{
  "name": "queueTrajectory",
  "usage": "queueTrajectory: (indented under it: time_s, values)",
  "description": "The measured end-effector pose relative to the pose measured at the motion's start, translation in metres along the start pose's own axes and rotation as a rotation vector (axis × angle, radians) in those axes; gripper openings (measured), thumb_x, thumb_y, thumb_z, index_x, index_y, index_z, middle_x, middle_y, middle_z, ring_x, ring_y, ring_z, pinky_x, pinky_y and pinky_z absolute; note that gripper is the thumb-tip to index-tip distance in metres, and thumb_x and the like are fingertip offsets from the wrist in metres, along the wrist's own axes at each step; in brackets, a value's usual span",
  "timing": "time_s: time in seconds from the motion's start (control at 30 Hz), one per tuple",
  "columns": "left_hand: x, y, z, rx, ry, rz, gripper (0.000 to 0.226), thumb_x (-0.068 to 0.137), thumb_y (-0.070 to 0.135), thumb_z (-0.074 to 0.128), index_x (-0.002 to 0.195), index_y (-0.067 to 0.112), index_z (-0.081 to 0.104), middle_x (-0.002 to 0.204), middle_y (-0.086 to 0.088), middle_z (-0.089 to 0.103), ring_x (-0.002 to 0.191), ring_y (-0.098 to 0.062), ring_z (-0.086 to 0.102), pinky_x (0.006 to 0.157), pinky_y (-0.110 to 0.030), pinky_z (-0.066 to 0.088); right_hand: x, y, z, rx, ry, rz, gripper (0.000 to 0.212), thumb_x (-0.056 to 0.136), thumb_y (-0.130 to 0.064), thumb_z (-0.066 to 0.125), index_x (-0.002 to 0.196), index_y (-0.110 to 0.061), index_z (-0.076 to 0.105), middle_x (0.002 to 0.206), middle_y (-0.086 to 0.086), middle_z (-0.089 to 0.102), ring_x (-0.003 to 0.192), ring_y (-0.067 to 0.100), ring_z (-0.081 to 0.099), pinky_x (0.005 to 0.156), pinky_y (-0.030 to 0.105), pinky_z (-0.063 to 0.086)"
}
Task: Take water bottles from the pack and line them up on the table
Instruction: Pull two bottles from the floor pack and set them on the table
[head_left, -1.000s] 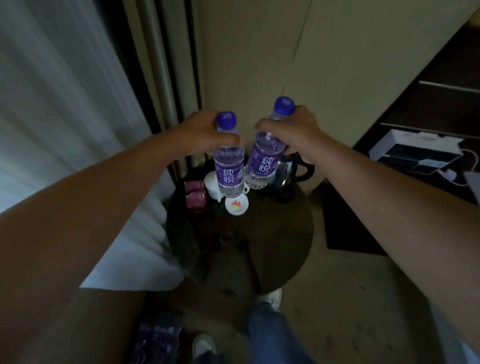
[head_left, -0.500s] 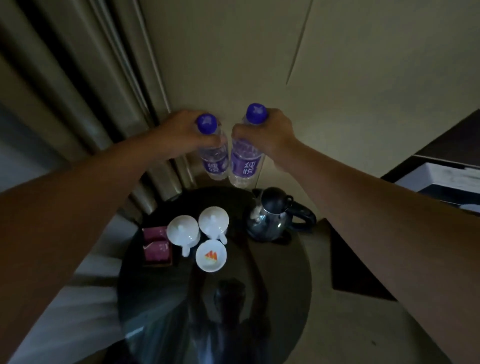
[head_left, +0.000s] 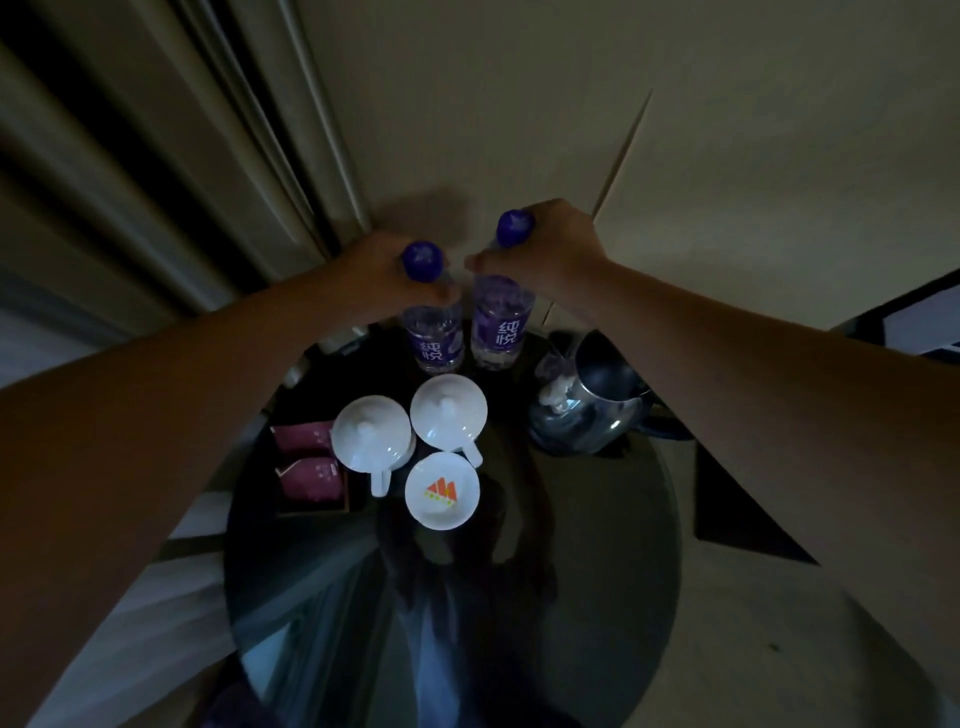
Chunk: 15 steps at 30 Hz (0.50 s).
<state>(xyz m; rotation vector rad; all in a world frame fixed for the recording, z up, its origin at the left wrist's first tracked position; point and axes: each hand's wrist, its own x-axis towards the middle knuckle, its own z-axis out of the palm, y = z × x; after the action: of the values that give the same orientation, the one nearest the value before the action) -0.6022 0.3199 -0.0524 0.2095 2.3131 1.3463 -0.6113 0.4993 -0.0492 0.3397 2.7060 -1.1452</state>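
Two clear water bottles with purple labels and blue caps stand side by side at the far edge of the round dark glass table (head_left: 597, 597). My left hand (head_left: 384, 275) grips the neck of the left bottle (head_left: 434, 338). My right hand (head_left: 545, 249) grips the neck of the right bottle (head_left: 501, 327). Both bottles are upright, their bases at or just above the glass; I cannot tell if they touch it. The pack is out of view.
Two white lidded cups (head_left: 370, 434) (head_left: 449, 413) and a white saucer (head_left: 442, 491) with an orange logo sit just in front of the bottles. A steel kettle (head_left: 587, 405) stands to the right, a dark tray of pink sachets (head_left: 309, 467) to the left. Curtains and wall lie behind.
Both hands have lowered the two bottles from mid-air to the far edge of the table, behind the cups. The view has tipped down and closer to the tabletop.
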Motion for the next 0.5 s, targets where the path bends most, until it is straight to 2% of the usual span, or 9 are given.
queueTrajectory:
  time_s: [0.1,0.2,0.3,0.43,0.5]
  values:
    - [0.003,-0.005,0.004,0.047,-0.038,0.008,0.028,0.076,0.005,0.075,0.1,-0.005,0.066,0.101,-0.025,0.069,0.09,-0.02,0.058,0.089,-0.04,0.049,-0.001,0.002,0.009,-0.063,-0.049,-0.002,0.031,0.054,-0.037,0.081,0.056,-0.018,0.056,0.055,-0.006,0.052,0.05,0.003,0.048,0.035,0.017,0.032]
    - [0.007,-0.008,0.008,0.079,-0.039,0.011,0.027,0.074,0.012,0.078,0.099,0.004,0.069,0.102,-0.022,0.07,0.091,-0.019,0.061,0.092,-0.044,0.049,-0.004,0.008,0.016,-0.094,-0.053,0.002,0.034,0.058,-0.033,0.077,0.052,-0.017,0.047,0.053,-0.003,0.045,0.05,0.009,0.043,0.039,0.023,0.03]
    - [0.011,-0.011,0.01,0.052,-0.066,0.019,0.031,0.074,0.014,0.078,0.101,0.004,0.067,0.104,-0.024,0.07,0.092,-0.019,0.061,0.094,-0.048,0.049,-0.004,0.01,0.017,-0.056,-0.029,0.041,0.037,0.059,-0.032,0.074,0.052,-0.018,0.04,0.054,-0.002,0.04,0.049,0.011,0.039,0.04,0.025,0.028]
    - [0.011,-0.011,0.015,0.028,-0.067,0.014,0.037,0.074,0.013,0.078,0.105,0.0,0.063,0.107,-0.028,0.067,0.093,-0.024,0.061,0.095,-0.049,0.047,-0.003,0.008,0.009,-0.135,-0.082,0.07,0.034,0.061,-0.039,0.075,0.073,-0.013,0.057,0.07,0.003,0.051,0.056,0.014,0.046,0.042,0.023,0.031]
    - [0.009,-0.013,0.017,-0.016,-0.021,0.001,0.037,0.073,0.011,0.079,0.105,0.001,0.062,0.101,-0.023,0.068,0.09,-0.021,0.061,0.089,-0.042,0.05,-0.004,0.005,0.004,-0.17,-0.163,0.085,0.043,0.059,-0.043,0.075,0.085,-0.011,0.063,0.082,0.007,0.058,0.062,0.015,0.053,0.046,0.023,0.042]
